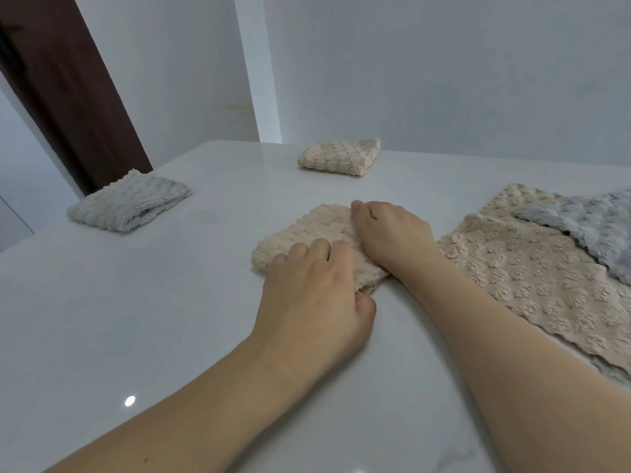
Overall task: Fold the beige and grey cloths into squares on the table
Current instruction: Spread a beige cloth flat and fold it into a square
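Hands both down on a small folded beige bobble-textured cloth [300,233] in the middle of the glossy white tabletop [136,319]. Left hand [314,295] laid over the cloth's near edge, fingers [300,254] gently bent on top and thumb tucked against the near corner, seemingly pinching that edge. Right hand [389,233] pressed on the cloth's right side, fingers curled down over the edge, thumb pointing toward the far corner; cannot tell for sure whether gripping or only pressing. Bare forearms reaching in from the bottom of the view.

Just right of the hands, a larger beige textured cloth [532,281] spread flat and unfolded, running off toward the right edge of the view. Lying partly over its far right part, a fluffy grey cloth [594,227], rumpled and also unfolded. Another strip of grey showing under the beige cloth's near edge.

Farther back, near the tabletop's far edge, a second beige cloth folded into a thick square [339,158]. On the left side, well apart from the others, a pale grey-white cloth folded into a square [129,201], close to the tabletop's left edge.

Behind, a plain white wall [444,63] and a dark brown door frame [68,80] at the upper left.
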Demonstrator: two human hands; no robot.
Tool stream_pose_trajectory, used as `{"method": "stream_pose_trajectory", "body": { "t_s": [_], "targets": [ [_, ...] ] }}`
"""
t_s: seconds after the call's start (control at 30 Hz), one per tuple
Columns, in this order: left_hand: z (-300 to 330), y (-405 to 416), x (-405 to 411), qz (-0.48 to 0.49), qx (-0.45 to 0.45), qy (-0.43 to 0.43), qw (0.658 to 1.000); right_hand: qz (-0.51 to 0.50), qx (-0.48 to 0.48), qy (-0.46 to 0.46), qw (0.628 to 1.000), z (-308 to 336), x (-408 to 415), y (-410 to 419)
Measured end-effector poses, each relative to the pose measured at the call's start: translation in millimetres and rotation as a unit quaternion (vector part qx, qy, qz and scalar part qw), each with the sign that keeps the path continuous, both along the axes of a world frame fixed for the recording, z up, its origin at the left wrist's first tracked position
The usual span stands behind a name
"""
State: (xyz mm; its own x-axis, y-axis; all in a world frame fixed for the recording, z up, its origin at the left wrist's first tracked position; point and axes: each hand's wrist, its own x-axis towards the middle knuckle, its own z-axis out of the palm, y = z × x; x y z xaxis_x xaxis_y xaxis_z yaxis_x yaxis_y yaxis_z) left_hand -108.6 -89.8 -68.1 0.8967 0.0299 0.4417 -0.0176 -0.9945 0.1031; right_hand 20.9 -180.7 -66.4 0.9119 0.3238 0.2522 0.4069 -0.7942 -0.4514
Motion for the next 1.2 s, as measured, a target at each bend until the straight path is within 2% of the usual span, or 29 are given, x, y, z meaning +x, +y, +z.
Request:
{"method": "stream_pose_trajectory", "body": {
  "t_s": [0.1, 0.3, 0.5, 0.77, 0.9, 1.0, 1.07, 1.1, 1.2],
  "targets": [
    [-4.4, 3.0, 8.4, 0.016, 0.005, -0.036, 0.999, -0.003, -0.004, -0.001, 1.0, 0.5, -0.6, -0.2],
    [-3.0, -0.1, 1.0, 0.035, 0.0, 0.067, 0.997, -0.02, -0.011, -0.007, 1.0, -1.7, 3.1, 0.0],
    [-2.3, 3.2, 0.7, 0.072, 0.012, 0.101, 0.992, -0.016, -0.032, 0.004, 0.999, -3.0, 4.9, 1.1],
    [10.9, 10.6, 7.5, 0.051, -0.072, 0.186, 0.979, -0.015, -0.044, -0.007, 0.999, -1.2, 1.5, 1.3],
    [15.0, 17.4, 0.6, -0.011, -0.113, 0.222, 0.968, -0.019, -0.036, -0.007, 0.999, -2.4, 3.3, 0.8],
    [24.2, 31.6, 3.0, -0.005, -0.216, 0.244, 0.946, -0.017, -0.031, -0.006, 0.999, -3.2, 4.1, 0.4],
    [25.9, 39.5, 8.8, 0.014, -0.295, 0.209, 0.932, -0.014, -0.028, -0.006, 0.999, -2.6, 3.2, 1.0],
    [24.5, 40.6, 11.3, 0.02, -0.29, 0.187, 0.938, -0.014, -0.026, -0.008, 1.0, -2.4, 2.6, 1.2],
    [13.5, 38.1, 14.1, 0.021, -0.189, 0.172, 0.966, -0.018, -0.028, -0.013, 0.999, -2.2, 2.2, 0.9]
  ]
}}
